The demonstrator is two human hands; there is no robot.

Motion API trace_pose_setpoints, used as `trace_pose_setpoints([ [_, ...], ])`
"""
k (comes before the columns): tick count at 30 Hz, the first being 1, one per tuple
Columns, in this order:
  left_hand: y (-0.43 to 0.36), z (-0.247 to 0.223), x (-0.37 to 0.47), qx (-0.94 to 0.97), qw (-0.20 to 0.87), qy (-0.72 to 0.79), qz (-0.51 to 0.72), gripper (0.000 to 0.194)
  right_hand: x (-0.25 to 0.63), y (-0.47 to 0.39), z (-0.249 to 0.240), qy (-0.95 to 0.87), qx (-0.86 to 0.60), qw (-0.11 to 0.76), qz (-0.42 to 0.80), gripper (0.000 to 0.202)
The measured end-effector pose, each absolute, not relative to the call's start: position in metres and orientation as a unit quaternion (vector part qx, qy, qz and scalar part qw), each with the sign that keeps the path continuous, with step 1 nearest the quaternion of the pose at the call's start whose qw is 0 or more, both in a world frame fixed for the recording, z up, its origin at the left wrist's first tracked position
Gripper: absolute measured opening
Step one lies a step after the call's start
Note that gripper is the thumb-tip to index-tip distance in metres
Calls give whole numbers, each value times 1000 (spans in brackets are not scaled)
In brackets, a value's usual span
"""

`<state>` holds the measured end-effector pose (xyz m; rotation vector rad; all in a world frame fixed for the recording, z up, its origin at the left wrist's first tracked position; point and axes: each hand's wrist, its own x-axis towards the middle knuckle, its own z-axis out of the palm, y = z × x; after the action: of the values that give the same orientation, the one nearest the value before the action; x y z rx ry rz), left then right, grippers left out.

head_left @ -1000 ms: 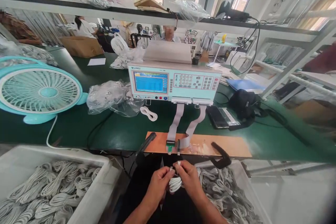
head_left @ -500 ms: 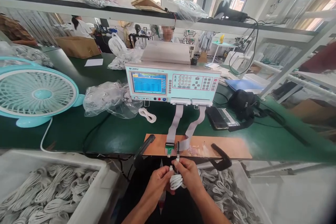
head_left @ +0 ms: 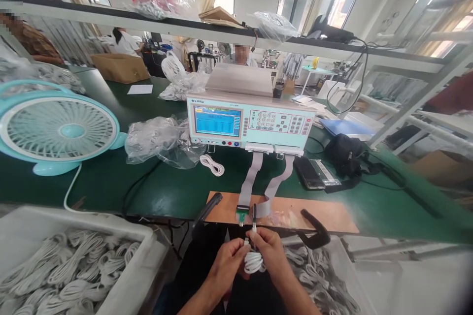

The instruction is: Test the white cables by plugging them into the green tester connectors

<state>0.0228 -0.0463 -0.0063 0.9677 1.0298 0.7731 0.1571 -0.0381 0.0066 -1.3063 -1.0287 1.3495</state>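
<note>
My left hand (head_left: 226,262) and my right hand (head_left: 271,250) together hold a small coiled white cable (head_left: 253,262) just below the bench edge. Each hand pinches one cable end; the right hand's plug points up close to the two small connectors (head_left: 247,211) at the front of a wooden board (head_left: 325,214). Grey ribbon cables (head_left: 252,177) run from those connectors up to a pale teal test machine (head_left: 250,120) with a blue screen.
A white bin (head_left: 144,246) of coiled white cables sits at lower left, another heap of cables (head_left: 325,283) at lower right. A teal fan (head_left: 59,128), bagged cables (head_left: 158,138), one loose coil (head_left: 212,164), a phone (head_left: 309,173) and a black pouch (head_left: 343,150) lie on the green bench. People sit beyond.
My hands with the cable have risen slightly toward the board's connectors, the right-hand plug now just beneath them. The view has shifted a little.
</note>
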Motion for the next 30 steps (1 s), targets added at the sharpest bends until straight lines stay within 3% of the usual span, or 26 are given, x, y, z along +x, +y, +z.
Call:
trace_pose_setpoints([
  [8,-37,-1,16,512,657,429,351,38,149,-36,4,-282,-493,509,647,42],
  [13,-34,4,22,509,568,452,462,31,149,-37,0,-274,-475,526,649,40],
  [30,-38,-6,35,337,639,449,525,33,155,-37,0,-337,-476,502,639,28],
])
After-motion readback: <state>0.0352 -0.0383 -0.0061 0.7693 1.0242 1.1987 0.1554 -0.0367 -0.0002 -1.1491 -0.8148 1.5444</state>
